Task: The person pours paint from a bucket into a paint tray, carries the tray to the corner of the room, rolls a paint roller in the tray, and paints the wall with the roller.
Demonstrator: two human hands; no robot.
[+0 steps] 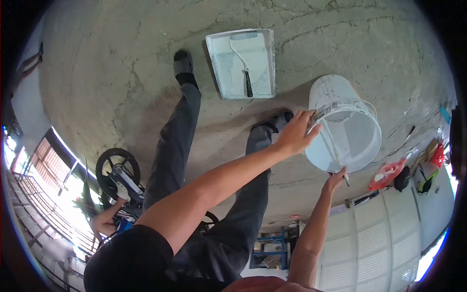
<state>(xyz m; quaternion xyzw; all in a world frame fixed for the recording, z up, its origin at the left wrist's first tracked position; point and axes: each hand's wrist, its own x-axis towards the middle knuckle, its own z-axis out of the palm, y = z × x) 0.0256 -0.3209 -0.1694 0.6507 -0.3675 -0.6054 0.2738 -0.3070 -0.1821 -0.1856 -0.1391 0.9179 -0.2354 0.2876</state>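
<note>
A white plastic bucket (333, 90) with a wire handle stands tilted on the floor, its open mouth toward me. My left hand (297, 134) grips the paint-smeared rim on the bucket's left side, fingers outside and thumb near the mouth. At the near edge of the rim, my right hand (335, 180) is closed around a thin, pale stick (335, 148) that reaches into the bucket. What lies at the bottom inside is hard to make out. Left of the bucket is a paint tray (222, 80) coated in white, with a black-handled paint roller (248, 82) lying in it.
My feet in grey shoes (183, 62) stand near the tray on the cracked concrete floor (131, 44). A motorbike wheel (117, 170) and another person's arm (104, 219) appear at left. Red and white plastic bags (386, 176) lie right, near a whitish ribbed panel (372, 233).
</note>
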